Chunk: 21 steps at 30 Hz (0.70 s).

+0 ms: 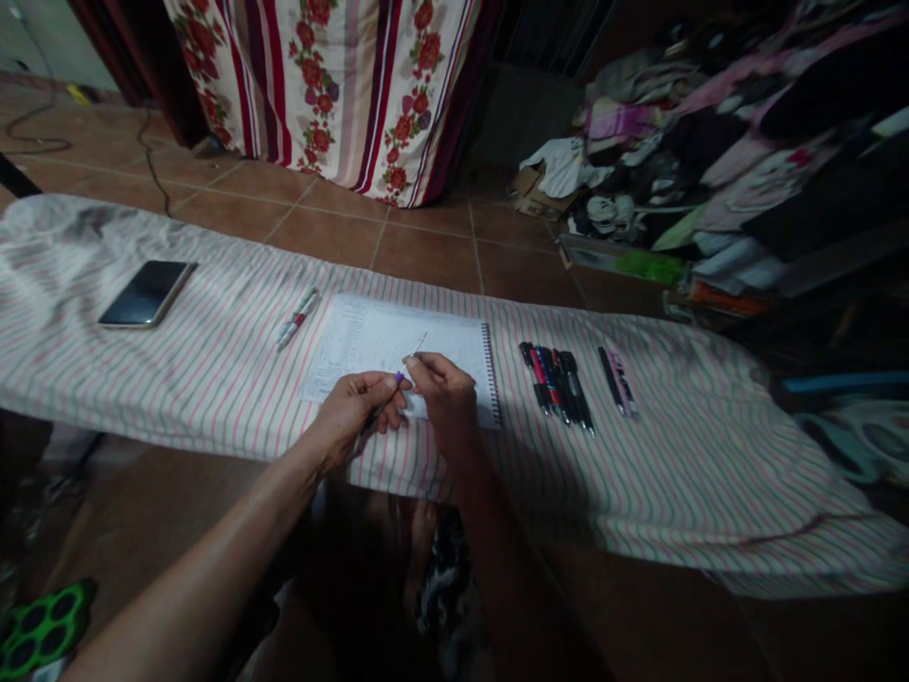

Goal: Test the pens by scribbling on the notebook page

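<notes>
A spiral notebook point(369, 341) lies open on a striped cloth-covered board point(177, 379). Over its near edge, my left hand point(355, 405) is closed around a dark pen body with a purple tip point(399, 377). My right hand point(444, 393) pinches a thin pale refill point(418, 345) that points up and away from the pen. The two hands touch at the fingertips.
A phone point(147, 293) lies at the left of the board. Two pale pens point(296, 318) rest left of the notebook, several dark pens point(556, 381) and two more point(617, 379) to its right. A floral curtain point(333, 85) and piled clothes point(724, 142) stand beyond on the tiled floor.
</notes>
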Tool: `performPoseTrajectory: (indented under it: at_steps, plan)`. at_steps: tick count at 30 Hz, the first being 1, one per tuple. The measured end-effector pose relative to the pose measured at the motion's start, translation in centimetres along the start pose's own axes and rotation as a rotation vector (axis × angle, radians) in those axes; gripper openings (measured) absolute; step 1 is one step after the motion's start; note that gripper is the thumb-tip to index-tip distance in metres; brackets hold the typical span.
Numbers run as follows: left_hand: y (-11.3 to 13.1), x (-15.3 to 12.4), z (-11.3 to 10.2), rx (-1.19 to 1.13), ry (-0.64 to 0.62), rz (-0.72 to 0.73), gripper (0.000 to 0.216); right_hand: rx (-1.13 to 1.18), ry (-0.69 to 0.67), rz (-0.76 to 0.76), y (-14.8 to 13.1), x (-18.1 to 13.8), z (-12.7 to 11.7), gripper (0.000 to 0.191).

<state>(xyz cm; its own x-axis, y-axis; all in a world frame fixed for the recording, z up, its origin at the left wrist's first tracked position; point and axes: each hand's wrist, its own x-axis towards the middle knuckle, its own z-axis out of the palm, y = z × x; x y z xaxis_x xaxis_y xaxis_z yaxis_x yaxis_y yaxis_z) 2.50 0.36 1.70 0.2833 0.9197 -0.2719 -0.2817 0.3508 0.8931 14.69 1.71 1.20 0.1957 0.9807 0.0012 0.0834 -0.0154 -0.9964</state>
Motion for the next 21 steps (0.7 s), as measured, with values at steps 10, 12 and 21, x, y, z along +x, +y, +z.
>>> performPoseTrajectory:
  at_steps: [10, 12, 21]
  plan:
    - [0.0, 0.2, -0.7, 0.023, 0.012, 0.022, 0.028, -0.056, 0.003, -0.024, 0.4, 0.5, 0.3, 0.025]
    - [0.0, 0.2, -0.7, 0.026, 0.021, 0.01, 0.029, -0.069, 0.005, -0.02, 0.4, 0.5, 0.3, 0.025]
    - [0.6, 0.2, -0.6, 0.056, 0.011, -0.003, 0.029, 0.119, 0.044, 0.107, 0.3, 0.5, 1.3, 0.024]
